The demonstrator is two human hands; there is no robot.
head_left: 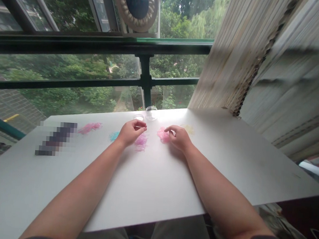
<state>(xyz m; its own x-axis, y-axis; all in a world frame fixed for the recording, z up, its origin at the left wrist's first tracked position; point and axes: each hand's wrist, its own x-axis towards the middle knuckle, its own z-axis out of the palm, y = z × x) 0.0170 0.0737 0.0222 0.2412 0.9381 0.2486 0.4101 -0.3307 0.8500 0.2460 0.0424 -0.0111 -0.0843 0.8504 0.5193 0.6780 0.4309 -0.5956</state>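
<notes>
My left hand [133, 132] hovers over the pile of purple, thin stringy pieces [141, 140], which look like small rubber bands. Its thumb and fingertips come close together in a pinch; anything between them is too small to make out. My right hand [178, 137] is at the right side of a pink pile [163, 135], its index finger stretched over the pieces and its thumb apart from it. Nothing shows in its grasp. Partly behind my left hand lies a teal pile [114, 136]. Beyond my right hand is a pale yellow pile [188, 129].
Two clear round containers [151, 113] stand at the far edge of the white table [144, 190]. Another pink pile [90, 128] and a pixelated dark item [57, 138] lie to the left. A fan [137, 6] sits above the green railing [99, 43]; a curtain [228, 55] hangs right.
</notes>
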